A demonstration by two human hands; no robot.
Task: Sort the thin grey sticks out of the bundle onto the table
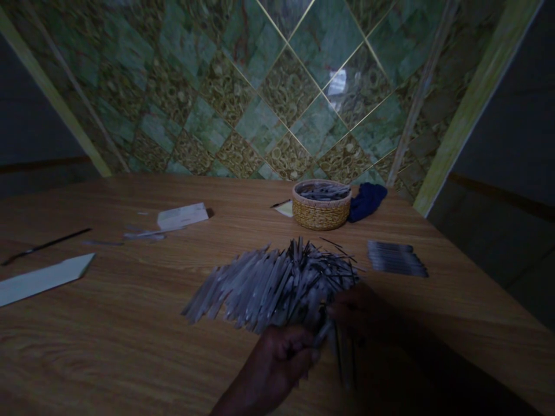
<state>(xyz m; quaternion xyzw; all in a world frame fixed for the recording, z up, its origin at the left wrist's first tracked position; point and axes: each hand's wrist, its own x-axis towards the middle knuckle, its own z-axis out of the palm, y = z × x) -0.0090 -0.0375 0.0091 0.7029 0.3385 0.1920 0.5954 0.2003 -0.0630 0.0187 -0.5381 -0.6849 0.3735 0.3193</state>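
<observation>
My left hand (284, 361) is closed, pinching a thin stick in a clear plastic sleeve (321, 334) that points up and to the right. My right hand (353, 309) lies in shadow at the stick's upper end, its fingers pressed together around it. Just beyond both hands spreads a large pile of sleeved thin sticks (255, 283), with bare dark thin sticks (332, 266) jumbled on its right side. Some long thin pieces (344, 358) lie or hang below my right hand; shadow hides how they are held.
A woven basket (322, 215) full of similar sticks stands at the back beside a dark blue cloth (367, 201). A neat row of sleeved sticks (395, 258) lies right. A white box (182, 215), a pale flat strip (45, 279) and a dark rod (47, 246) lie left.
</observation>
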